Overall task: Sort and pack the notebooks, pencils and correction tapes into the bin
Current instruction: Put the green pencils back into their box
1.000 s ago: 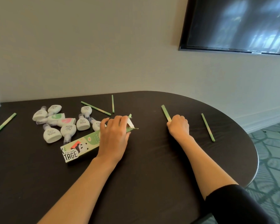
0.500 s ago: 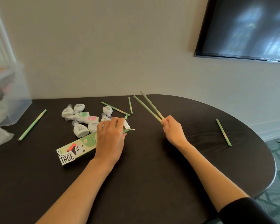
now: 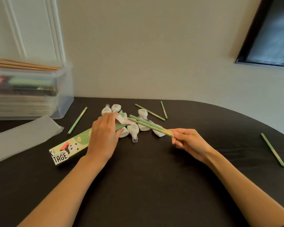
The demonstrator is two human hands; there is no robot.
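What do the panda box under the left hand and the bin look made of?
The panda box looks like thin printed cardboard, matt, with creased flaps folded open at its end. The bin seems to be clear, slightly frosted plastic: its stacked contents show through the wall.

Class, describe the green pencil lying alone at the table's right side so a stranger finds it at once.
Start at the dark table and look past the right hand toward the rounded right edge. One green pencil lies there flat. Unlike the other loose pencils, it lies alone, far from the correction tapes.
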